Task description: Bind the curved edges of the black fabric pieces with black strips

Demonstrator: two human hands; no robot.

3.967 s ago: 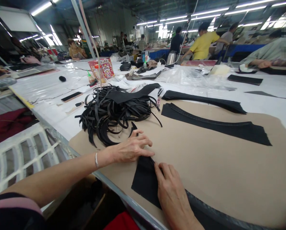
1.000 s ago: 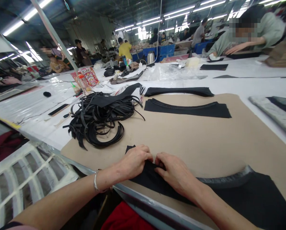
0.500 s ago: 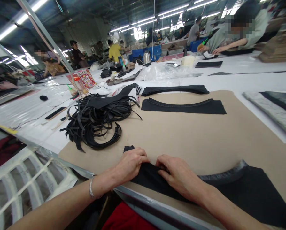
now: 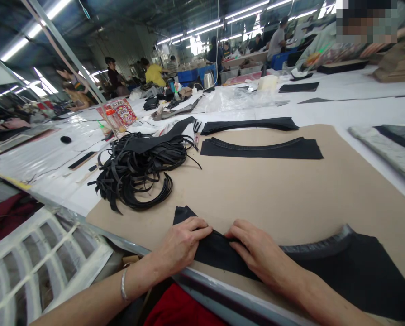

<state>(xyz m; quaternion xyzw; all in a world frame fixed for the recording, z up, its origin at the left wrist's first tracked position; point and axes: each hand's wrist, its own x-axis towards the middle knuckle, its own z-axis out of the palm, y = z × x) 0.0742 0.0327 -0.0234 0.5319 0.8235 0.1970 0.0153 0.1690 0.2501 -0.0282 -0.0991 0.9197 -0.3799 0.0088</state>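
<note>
A black fabric panel (image 4: 351, 262) with a curved upper edge lies along the near edge of the table. A darker, shiny strip (image 4: 319, 248) follows that curve on the right. My left hand (image 4: 186, 237) is closed on the panel's edge near its left end, thumb and fingers pinched together. Just to the right, my right hand (image 4: 251, 242) grips the same edge between thumb and fingers. A small gap with a folded-looking edge shows between the two hands. The fabric under both palms is hidden.
Brown paper (image 4: 256, 190) covers the near table. A heap of black strips (image 4: 137, 167) lies at left, and two black panels, one nearer (image 4: 263, 149) and one behind (image 4: 250, 125), lie beyond. A white slatted rack (image 4: 42, 267) stands at lower left. Another person (image 4: 331, 45) works across the table.
My left hand has shifted slightly down, uncovering more of the panel's left end. Both hands keep hold of the edge. The person opposite has moved to the right.
</note>
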